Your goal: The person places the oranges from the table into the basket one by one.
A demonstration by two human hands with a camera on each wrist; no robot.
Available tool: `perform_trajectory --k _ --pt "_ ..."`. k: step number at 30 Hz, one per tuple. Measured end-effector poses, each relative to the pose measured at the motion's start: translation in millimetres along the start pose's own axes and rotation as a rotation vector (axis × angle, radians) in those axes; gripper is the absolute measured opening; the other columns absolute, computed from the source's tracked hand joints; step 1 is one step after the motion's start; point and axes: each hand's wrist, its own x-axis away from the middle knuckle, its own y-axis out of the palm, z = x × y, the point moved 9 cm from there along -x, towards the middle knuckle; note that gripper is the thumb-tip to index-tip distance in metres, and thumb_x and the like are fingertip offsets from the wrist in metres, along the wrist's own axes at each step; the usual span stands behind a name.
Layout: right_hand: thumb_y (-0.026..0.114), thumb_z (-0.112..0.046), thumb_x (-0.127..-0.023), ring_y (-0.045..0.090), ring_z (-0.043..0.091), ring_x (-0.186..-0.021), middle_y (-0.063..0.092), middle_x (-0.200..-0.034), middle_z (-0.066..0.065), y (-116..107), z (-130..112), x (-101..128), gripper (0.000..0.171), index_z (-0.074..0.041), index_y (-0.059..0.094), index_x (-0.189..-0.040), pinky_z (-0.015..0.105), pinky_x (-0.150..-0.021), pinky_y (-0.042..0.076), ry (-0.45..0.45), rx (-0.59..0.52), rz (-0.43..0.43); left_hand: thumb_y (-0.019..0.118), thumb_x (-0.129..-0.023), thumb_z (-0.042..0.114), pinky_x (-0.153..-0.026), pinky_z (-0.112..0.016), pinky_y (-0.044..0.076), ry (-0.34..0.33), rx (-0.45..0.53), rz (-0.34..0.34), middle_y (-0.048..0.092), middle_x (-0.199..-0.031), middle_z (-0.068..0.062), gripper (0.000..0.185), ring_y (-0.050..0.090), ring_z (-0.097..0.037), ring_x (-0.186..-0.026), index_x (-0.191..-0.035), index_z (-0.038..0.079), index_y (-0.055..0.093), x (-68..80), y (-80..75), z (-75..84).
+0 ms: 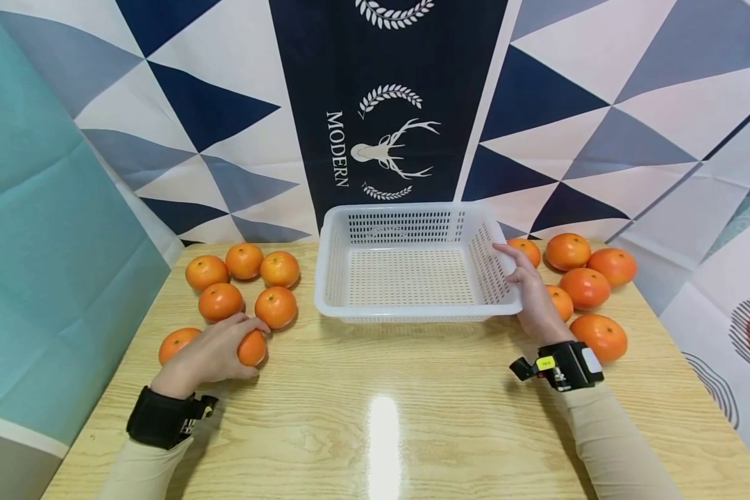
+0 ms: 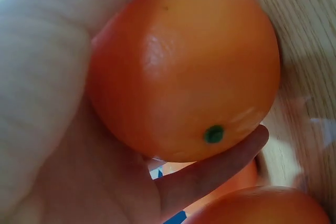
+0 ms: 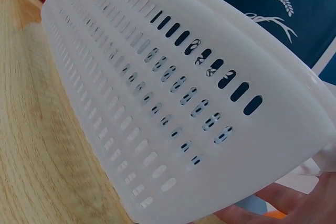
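On the left part of the table, my left hand (image 1: 212,353) grips an orange (image 1: 252,348), its fingers and thumb curled round the fruit. In the left wrist view this orange (image 2: 184,66) shows a small green stem end and sits close to the wood. Other oranges (image 1: 276,307) lie just beyond that hand, in a loose cluster. A white perforated plastic basket (image 1: 412,311) stands upright at the back middle, with no fruit in it. My right hand (image 1: 535,302) holds the basket's right end at the rim; its fingers (image 3: 283,196) show below the wall in the right wrist view.
A second group of oranges (image 1: 585,288) lies right of the basket, close to my right hand and forearm. The wooden table (image 1: 325,417) meets a patterned cloth (image 1: 387,83) at the back. A teal cloth (image 1: 56,229) hangs along the left side.
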Motion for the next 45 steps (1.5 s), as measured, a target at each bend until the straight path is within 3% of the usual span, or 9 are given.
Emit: perform_trajectory --k 10,17,25,32,38,45 --pt "0.019 -0.011 -0.105 0.026 0.038 -0.166 -0.005 -0.194 -0.001 1 1 -1 0.079 -0.037 0.022 -0.18 0.019 -0.101 0.058 0.0 -0.001 -0.003 0.096 -0.076 0.026 -0.089 -0.045 0.058 0.154 0.13 0.13 0.073 -0.127 -0.011 0.061 0.07 -0.024 -0.106 -0.132 0.017 0.072 1.3 -22.0 13.6" --pt "0.019 -0.011 -0.106 0.027 0.037 -0.165 -0.004 -0.194 -0.002 0 1 0 0.079 -0.038 0.022 -0.18 0.019 -0.102 0.058 0.002 -0.012 -0.004 0.094 -0.078 0.027 -0.094 -0.049 0.058 0.218 0.181 0.197 0.075 -0.137 -0.013 0.07 0.07 -0.029 -0.115 -0.142 0.013 0.067 -2.3 -50.0 29.4" --pt "0.02 -0.01 -0.104 0.031 0.034 -0.161 -0.003 -0.194 0.002 0 -1 1 0.08 -0.035 0.023 -0.179 0.019 -0.099 0.058 -0.012 -0.013 -0.002 0.099 -0.074 0.023 -0.091 -0.049 0.062 0.308 0.218 0.302 0.073 -0.132 -0.015 0.081 0.074 -0.029 -0.107 -0.14 0.007 0.054 -8.5 -87.9 53.9" --pt "0.02 -0.011 -0.104 0.038 0.03 -0.155 -0.002 -0.194 0.004 1 -2 2 0.079 -0.035 0.022 -0.18 0.02 -0.098 0.059 -0.019 -0.008 -0.01 0.101 -0.076 0.022 -0.095 -0.055 0.064 0.3 0.259 0.281 0.073 -0.134 -0.017 0.085 0.075 -0.034 -0.114 -0.139 0.003 0.046 -15.1 -96.7 63.3" --pt "0.021 -0.011 -0.105 0.038 0.032 -0.155 -0.002 -0.194 0.004 -1 -1 2 0.078 -0.034 0.022 -0.18 0.021 -0.097 0.061 -0.019 0.005 -0.002 0.098 -0.077 0.024 -0.091 -0.051 0.064 0.301 0.25 0.266 0.074 -0.132 -0.015 0.078 0.074 -0.031 -0.108 -0.135 0.005 0.05 -26.3 -100.0 68.5" --pt "0.02 -0.007 -0.104 0.029 0.039 -0.171 0.003 -0.194 0.002 -1 -5 -6 0.081 -0.033 0.024 -0.18 0.017 -0.102 0.059 -0.017 -0.043 0.016 0.094 -0.078 0.024 -0.089 -0.045 0.062 0.303 0.222 0.203 0.072 -0.128 -0.013 0.072 0.072 -0.029 -0.102 -0.134 0.01 0.05 -46.7 -104.4 81.5"
